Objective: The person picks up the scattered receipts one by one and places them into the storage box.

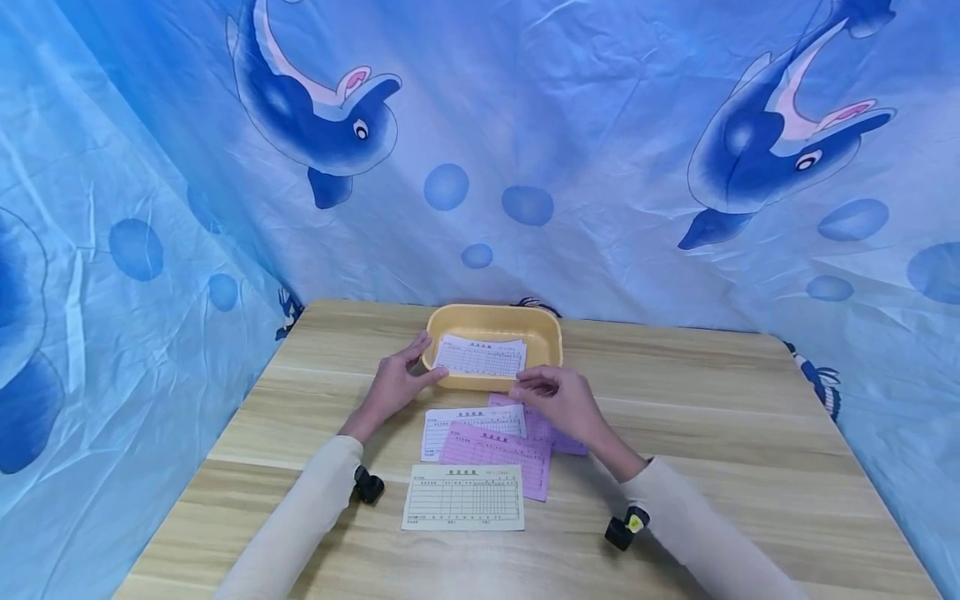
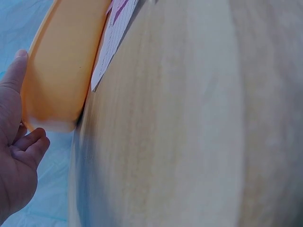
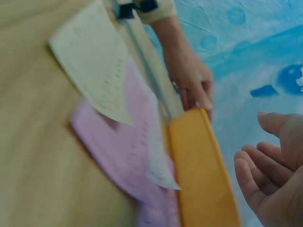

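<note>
A yellow plastic basket (image 1: 495, 382) stands at the table's back edge with white printed slips (image 1: 480, 357) inside. My left hand (image 1: 399, 379) holds its left end, thumb at the front corner and fingers along the side. In the left wrist view, the hand (image 2: 19, 137) is at the end of the basket (image 2: 61, 66). My right hand (image 1: 558, 400) hovers by the front right corner, above a purple slip (image 1: 542, 427). The right wrist view shows that hand (image 3: 270, 170) with loosely bent fingers and nothing in them.
In front of the basket, a white slip (image 1: 442, 429), another purple slip (image 1: 487, 450) and a pale green slip (image 1: 465, 498) overlap or lie close together on the wooden table (image 1: 712, 433). A blue dolphin-print cloth (image 1: 585, 250) hangs right behind the table.
</note>
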`<state>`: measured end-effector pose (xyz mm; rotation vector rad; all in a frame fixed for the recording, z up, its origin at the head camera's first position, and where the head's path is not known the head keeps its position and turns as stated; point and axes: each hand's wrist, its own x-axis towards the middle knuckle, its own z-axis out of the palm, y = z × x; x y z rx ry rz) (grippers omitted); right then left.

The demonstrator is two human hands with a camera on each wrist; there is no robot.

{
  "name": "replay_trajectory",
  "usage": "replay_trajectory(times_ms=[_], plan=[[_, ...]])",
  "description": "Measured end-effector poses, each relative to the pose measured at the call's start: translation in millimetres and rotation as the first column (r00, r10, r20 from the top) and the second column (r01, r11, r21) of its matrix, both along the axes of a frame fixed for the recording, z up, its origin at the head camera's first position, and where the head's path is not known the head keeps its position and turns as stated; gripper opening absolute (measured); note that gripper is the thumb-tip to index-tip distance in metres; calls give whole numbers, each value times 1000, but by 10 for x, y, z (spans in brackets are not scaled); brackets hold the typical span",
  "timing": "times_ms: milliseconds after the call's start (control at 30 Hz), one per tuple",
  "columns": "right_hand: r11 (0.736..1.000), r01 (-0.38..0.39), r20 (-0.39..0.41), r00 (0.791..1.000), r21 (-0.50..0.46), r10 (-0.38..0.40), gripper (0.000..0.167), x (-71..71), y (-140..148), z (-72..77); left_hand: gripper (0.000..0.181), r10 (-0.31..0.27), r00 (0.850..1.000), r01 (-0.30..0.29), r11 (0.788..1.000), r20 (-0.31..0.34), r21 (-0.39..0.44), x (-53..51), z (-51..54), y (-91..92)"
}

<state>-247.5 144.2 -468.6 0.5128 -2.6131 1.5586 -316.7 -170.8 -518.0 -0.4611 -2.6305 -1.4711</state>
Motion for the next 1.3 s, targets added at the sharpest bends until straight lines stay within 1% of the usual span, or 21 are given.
replay_trajectory(times_ms=[233, 400, 533, 667, 833, 1067, 1167, 1300], plan=[[1000, -9, 68, 998, 13, 8, 31, 255, -20, -245, 86, 2, 1000, -2, 1000, 10, -2, -3, 20, -5], [999, -44, 73, 996, 14, 43, 33, 378, -13, -408, 87, -2, 1000, 2, 1000, 10, 4, 4, 28, -9], [998, -63, 84, 995, 30, 60, 36, 450, 2, -508, 86, -4, 1000, 4, 1000, 2, 10, 7, 30, -12], [997, -75, 104, 992, 37, 70, 38, 506, 7, -568, 85, 1, 1000, -1, 1000, -4, 6, 10, 31, -14], [996, -82, 99, 992, 41, 78, 40, 559, -8, -615, 86, -5, 1000, 5, 1000, 2, 15, 11, 29, -12], [994, -88, 113, 990, 62, 81, 41, 605, -44, -636, 87, -6, 1000, 6, 1000, 12, 16, 6, 12, -17], [992, -95, 115, 990, 86, 85, 42, 613, -47, -645, 87, -7, 1000, 7, 1000, 14, 12, 8, 17, -14], [985, -104, 88, 992, 136, 92, 41, 614, -45, -660, 86, -9, 1000, 9, 1000, 13, 12, 7, 20, -8]])
